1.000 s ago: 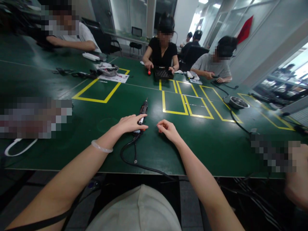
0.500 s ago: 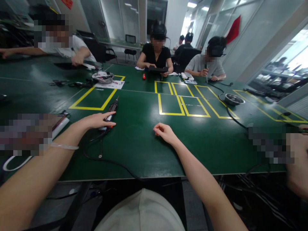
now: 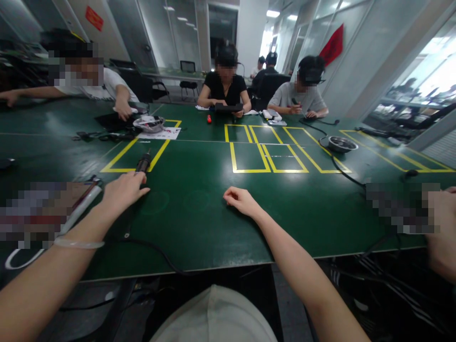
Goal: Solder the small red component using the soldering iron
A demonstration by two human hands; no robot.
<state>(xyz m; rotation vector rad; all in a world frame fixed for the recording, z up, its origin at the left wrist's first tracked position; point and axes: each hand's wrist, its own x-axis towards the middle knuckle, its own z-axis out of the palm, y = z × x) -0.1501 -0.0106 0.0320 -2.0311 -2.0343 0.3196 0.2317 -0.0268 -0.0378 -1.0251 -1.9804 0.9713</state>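
We note the left hand [image 3: 123, 190] laid over the rear of the corded power tool [image 3: 143, 163], which lies on the green counter [image 3: 199, 213] at a yellow marking [image 3: 117, 156]. We cannot tell whether its fingers clasp it. The right hand [image 3: 242, 199] rests mid-counter, fingers curled closed on themselves.

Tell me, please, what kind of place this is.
Probably an assembly or training workshop: a long green table marked with yellow tape rectangles, a corded power tool at the left hand, and several other people seated at small jobs.
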